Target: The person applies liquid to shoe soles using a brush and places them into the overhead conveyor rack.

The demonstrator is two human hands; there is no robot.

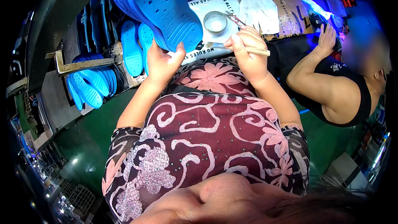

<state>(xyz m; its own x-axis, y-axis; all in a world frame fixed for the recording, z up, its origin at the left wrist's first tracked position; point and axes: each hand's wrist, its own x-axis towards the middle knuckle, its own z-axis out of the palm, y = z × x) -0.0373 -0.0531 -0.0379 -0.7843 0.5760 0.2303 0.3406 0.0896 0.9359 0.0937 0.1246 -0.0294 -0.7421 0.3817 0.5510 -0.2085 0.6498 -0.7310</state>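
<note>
My left hand (163, 61) grips a stack of blue shoe soles (168, 6) by the near end, thumb on top. The upper sole has small holes and a ribbed patch. In my right hand (250, 56) is a flat brush (258, 51) with a wooden handle, its bristles pointing left toward the soles but apart from them. Just beyond the brush, a small round glass bowl (215, 22) stands on a white printed sheet (195, 54). What looks like clear liquid is in it. Small red-handled scissors (235, 19) lie at the bowl's right.
More blue soles (132, 49) lie left of my left hand, and another pile (89, 87) sits farther left by a metal bar (83, 66). White cloth (259, 12) rests on cardboard (290, 10). At right, a co-worker's arm (309, 64) reaches over the table.
</note>
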